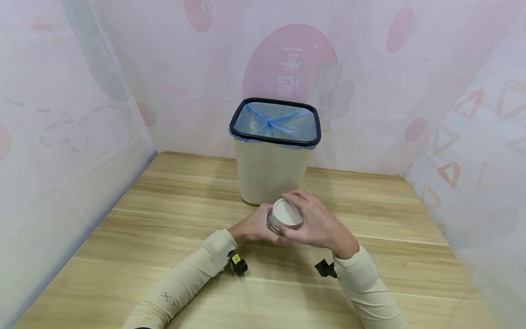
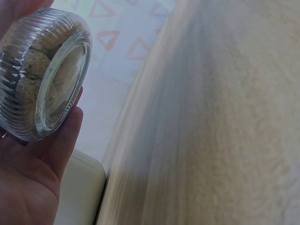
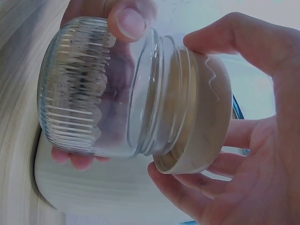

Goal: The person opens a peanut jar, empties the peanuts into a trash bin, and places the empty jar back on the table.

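Note:
Both hands hold a clear ribbed glass jar (image 3: 117, 98) raised over the wooden table, in front of the bin. The left hand (image 1: 258, 224) grips the jar's body, its fingers round the glass. Around the beige lid (image 3: 211, 112), the right hand (image 1: 319, 224) has its thumb and fingers curled at the rim. In the right wrist view the lid sits tilted over the threaded neck, with threads showing along one side. Brown lumpy contents (image 2: 37, 65) show through the glass near the base in the left wrist view.
A cream bin (image 1: 271, 171) with a black rim and a knotted blue liner (image 1: 269, 122) stands behind the hands on the wooden table (image 1: 172, 205). Printed cloth walls (image 1: 197, 82) enclose the table at the back and sides. Small black devices (image 1: 238, 265) hang at both wrists.

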Tool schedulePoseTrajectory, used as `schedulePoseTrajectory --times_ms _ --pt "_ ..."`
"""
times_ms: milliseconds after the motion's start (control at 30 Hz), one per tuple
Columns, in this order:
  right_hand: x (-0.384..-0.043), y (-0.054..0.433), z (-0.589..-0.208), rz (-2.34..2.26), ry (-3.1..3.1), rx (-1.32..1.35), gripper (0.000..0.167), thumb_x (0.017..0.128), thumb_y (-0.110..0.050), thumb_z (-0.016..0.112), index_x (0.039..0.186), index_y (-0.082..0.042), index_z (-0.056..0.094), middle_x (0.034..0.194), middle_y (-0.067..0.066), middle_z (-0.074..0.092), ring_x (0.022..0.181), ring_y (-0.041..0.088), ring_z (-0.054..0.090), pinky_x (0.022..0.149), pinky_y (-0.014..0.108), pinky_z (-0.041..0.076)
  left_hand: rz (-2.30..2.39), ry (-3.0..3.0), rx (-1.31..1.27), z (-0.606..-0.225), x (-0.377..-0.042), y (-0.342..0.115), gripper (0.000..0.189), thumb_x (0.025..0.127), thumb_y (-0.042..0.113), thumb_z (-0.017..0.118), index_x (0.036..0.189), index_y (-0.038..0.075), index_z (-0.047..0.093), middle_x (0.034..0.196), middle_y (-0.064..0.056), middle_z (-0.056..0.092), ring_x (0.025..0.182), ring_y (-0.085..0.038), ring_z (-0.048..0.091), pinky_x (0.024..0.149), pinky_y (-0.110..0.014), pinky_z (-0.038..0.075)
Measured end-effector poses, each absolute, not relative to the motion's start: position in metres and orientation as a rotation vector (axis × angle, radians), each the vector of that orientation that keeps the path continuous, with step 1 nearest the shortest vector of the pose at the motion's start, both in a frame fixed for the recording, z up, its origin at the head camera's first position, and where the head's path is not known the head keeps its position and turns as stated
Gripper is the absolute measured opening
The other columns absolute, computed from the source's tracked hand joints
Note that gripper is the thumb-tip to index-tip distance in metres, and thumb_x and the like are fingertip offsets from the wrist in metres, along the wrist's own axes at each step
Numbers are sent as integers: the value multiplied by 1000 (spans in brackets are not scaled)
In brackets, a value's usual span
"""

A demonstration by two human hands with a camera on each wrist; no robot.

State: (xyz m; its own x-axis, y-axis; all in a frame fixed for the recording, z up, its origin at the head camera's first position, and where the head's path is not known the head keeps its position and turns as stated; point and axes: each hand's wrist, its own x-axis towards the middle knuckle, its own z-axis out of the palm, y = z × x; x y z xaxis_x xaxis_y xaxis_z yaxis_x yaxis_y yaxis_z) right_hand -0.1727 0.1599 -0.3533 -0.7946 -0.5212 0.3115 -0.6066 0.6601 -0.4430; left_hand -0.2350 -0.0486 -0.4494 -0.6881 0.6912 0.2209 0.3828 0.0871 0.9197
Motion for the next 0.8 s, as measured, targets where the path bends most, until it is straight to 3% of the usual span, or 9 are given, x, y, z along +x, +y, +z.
schedulePoseTrajectory --times_ms 800 --pt "-175 173 -347 738 -2741 979 74 80 -32 85 144 -4 61 137 13 65 117 26 65 91 40 57 1623 2089 1090 -450 -237 -49 75 71 24 94 138 15 62 127 -1 72 116 -17 67 104 -35 55"
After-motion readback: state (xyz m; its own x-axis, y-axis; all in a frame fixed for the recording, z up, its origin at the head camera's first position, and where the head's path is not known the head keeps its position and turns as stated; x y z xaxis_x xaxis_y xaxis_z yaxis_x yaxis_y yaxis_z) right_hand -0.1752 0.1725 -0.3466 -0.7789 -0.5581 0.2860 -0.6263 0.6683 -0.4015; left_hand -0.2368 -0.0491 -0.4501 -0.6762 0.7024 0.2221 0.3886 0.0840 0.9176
